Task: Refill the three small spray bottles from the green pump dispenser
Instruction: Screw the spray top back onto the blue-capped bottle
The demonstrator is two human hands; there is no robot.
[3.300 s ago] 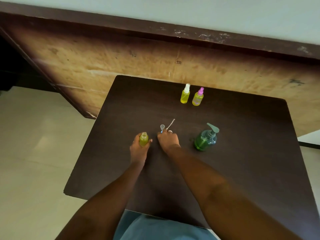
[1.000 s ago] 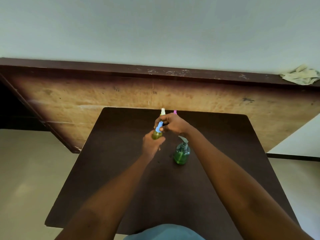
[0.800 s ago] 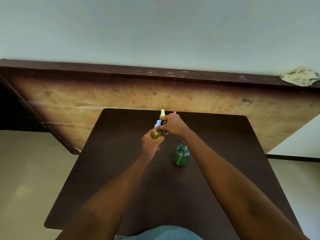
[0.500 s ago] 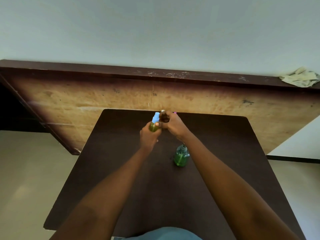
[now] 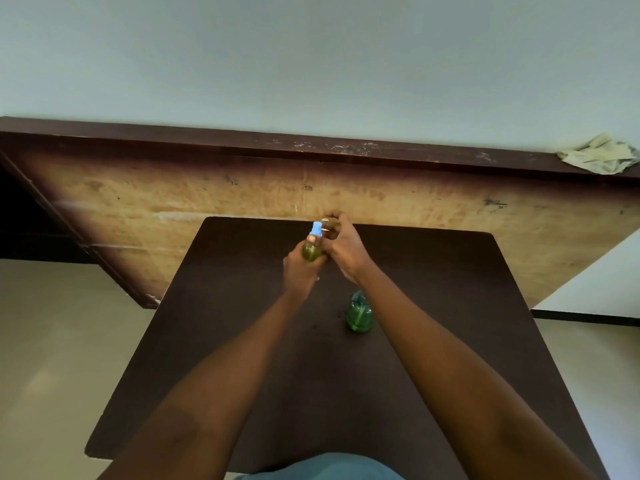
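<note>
Refitting the blue spray head (image 5: 316, 231) looks to be the step in hand: keep the small spray bottle (image 5: 310, 251) upright in the left grip (image 5: 300, 270), which wraps its yellow-green body above the tabletop (image 5: 221, 306), and turn the head squarely. The right grip (image 5: 344, 249) curls beside the head; whether it holds anything cannot be told. The green pump dispenser (image 5: 358, 313) stands beside the right forearm

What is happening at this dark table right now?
A person grips a small yellow-green spray bottle with a blue spray top in the left hand, over the dark brown table. The right hand is curled close beside the bottle's top; whether it grips anything is unclear. The green pump dispenser stands untouched on the table, beside the right forearm.
</note>
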